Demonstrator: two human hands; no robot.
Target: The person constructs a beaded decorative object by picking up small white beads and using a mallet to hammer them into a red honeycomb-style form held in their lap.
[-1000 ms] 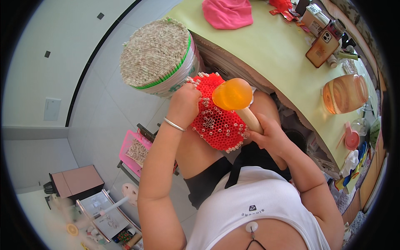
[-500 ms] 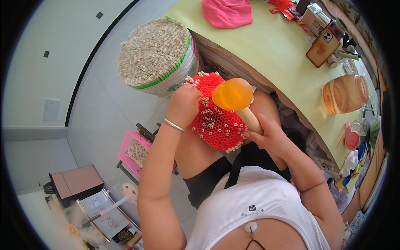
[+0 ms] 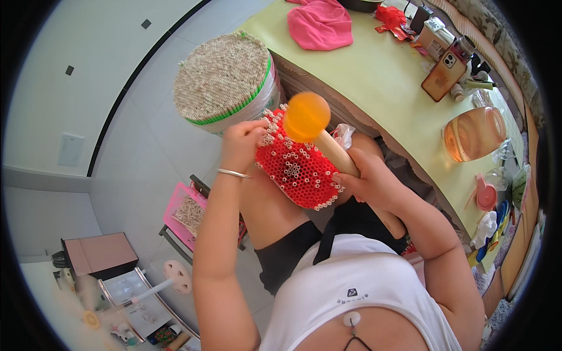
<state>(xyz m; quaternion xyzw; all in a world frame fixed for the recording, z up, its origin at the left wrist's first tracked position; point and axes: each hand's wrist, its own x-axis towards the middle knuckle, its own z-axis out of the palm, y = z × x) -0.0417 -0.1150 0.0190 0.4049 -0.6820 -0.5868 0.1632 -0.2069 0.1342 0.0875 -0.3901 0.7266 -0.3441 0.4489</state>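
Note:
A red honeycomb-like block of many small round cells lies over my lap. Short white tubes stick out of it around its rim and in a cluster at the middle. My left hand, a silver bangle at its wrist, is closed at the block's upper left edge; whatever its fingertips pinch is hidden. In my right hand is a mallet with a translucent orange head and a pale wooden handle. The mallet's head hangs over the block's far end and covers part of it.
Beyond my left hand stands a big round bundle of white tubes with a green band. A pink basket of white pieces sits lower left. On the pale green table are a pink cloth, a phone and a jar.
The mallet's head has shifted left and slightly up over the block. My left hand has moved a little left along the edge, its fingers less tightly curled. The whole view has shifted slightly.

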